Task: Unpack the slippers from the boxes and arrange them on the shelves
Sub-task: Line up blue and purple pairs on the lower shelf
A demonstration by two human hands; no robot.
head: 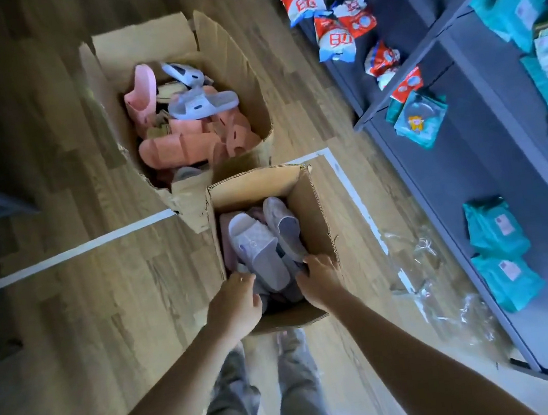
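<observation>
On the right side of the frame the dark shelves (503, 117) run from top to bottom, and no slippers are on them yet. In the upper centre stands the big open box (242, 73), full of pink slippers (169, 149). Below it, in the centre, is the smaller box (314, 209) with pale lilac slippers (258, 247) lying sole up.

Both hands reach into this smaller box. The left hand (234, 307) touches the heel end of the top slipper, and the right hand (321, 282) lies on the one beside it, near the right wall. The fingers bend downward, but I cannot tell if they already clench anything.

I think it is best to take one matching pair together by the heels, so the pile below stays in order.

The red and white packets (334, 37) carry large characters, too blurred to read; the labels of the teal packs (496, 228) are too small
</observation>
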